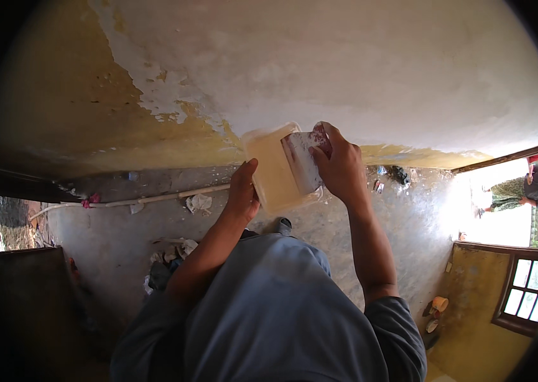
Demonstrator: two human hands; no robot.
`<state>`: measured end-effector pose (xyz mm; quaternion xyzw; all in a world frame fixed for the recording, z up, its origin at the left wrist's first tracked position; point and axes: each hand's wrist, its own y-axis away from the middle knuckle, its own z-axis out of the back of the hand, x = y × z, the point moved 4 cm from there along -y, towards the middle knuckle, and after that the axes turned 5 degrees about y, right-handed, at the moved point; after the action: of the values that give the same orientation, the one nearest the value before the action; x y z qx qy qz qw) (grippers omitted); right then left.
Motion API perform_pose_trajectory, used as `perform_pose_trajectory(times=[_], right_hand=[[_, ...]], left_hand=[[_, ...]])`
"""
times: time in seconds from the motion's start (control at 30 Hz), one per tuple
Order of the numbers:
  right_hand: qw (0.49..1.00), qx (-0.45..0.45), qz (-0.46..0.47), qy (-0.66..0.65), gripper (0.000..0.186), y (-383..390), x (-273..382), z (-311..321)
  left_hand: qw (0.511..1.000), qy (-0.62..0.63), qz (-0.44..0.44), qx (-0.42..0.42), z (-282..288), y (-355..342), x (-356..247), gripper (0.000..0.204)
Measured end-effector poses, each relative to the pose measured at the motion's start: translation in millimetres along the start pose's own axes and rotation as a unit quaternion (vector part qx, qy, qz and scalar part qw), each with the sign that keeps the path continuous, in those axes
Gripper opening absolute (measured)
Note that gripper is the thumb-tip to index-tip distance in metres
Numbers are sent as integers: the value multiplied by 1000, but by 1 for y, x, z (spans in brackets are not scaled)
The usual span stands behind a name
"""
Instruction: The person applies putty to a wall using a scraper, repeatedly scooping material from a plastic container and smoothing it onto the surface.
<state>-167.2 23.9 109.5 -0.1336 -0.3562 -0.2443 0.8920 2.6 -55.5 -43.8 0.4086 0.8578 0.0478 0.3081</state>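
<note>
My left hand (243,188) grips the left side of a shallow, rectangular plastic container (269,169) with a cream-coloured interior. My right hand (339,162) is closed on a wide scraper (301,162) with a pale, smeared metal blade and a dark reddish, stained top part. The blade lies over the right side of the container; whether it touches the inside is hard to tell. Both are held up in front of a wall (358,76) with white patches and peeling yellow paint.
A long pale pole (154,197) lies on the littered concrete floor (97,254), with rags (199,204) nearby. At right, a person (517,191) is in a bright doorway, above a barred window (530,290). An orange bucket (439,304) stands by the right wall.
</note>
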Motion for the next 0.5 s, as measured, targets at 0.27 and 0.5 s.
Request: perform_pose_trajectory(times=[0.27, 0.5], right_hand=[[986, -19, 102, 131, 42, 6, 1, -42], [990, -16, 129, 44, 47, 10, 25, -50]], left_hand=[[999, -28, -32, -29, -17, -6, 11, 38], [998, -3, -46, -33, -12, -9, 10, 35]])
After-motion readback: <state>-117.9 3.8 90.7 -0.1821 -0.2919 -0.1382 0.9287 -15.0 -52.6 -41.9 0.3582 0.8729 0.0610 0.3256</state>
